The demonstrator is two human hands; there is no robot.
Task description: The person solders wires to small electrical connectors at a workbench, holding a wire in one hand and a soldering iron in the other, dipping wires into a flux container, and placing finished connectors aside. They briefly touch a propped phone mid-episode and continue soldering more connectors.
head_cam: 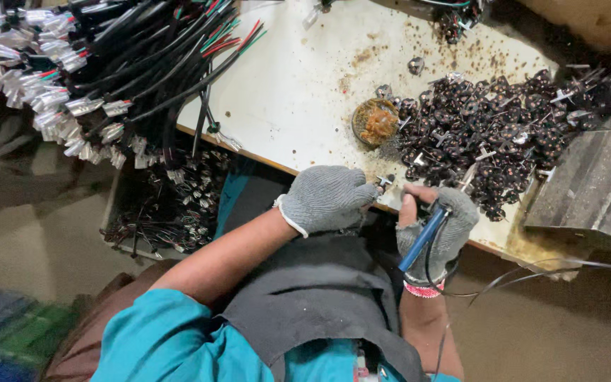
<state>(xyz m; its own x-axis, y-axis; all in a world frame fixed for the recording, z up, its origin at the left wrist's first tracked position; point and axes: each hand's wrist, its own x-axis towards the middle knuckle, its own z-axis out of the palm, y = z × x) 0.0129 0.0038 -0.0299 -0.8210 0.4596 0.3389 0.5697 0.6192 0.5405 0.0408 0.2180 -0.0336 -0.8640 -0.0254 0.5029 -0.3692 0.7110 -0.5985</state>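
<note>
A: The small metal-legged part (pixel 384 182) sits pinched at the fingertips of the left hand (pixel 325 199), right at the near edge of the tabletop (pixel 298 92). That hand is gloved in grey knit, fingers pressed together around the part.

B: Which way does the part point?

A: Its metal end sticks out to the right of the left hand's fingertips, toward the right hand (pixel 438 225). Long axis looks roughly left to right, though it is too small to be sure.

B: And the right hand?

A: Gloved too, with the thumb bare, closed around a blue-handled soldering iron (pixel 424 238). The handle's long axis runs diagonally, lower left to upper right, with the working end angled up toward the tabletop. The tip itself is hidden behind the fingers. A black cord trails from the handle's lower end.

B: So which hand is nearer the part?

A: The left holds it; the right is just beside it, to its right.

B: Beyond the hands?

A: A round tin of brown paste (pixel 375 121) lies just past the left hand's fingertips, and a heap of dark parts (pixel 503 127) spreads beyond the right hand.
</note>
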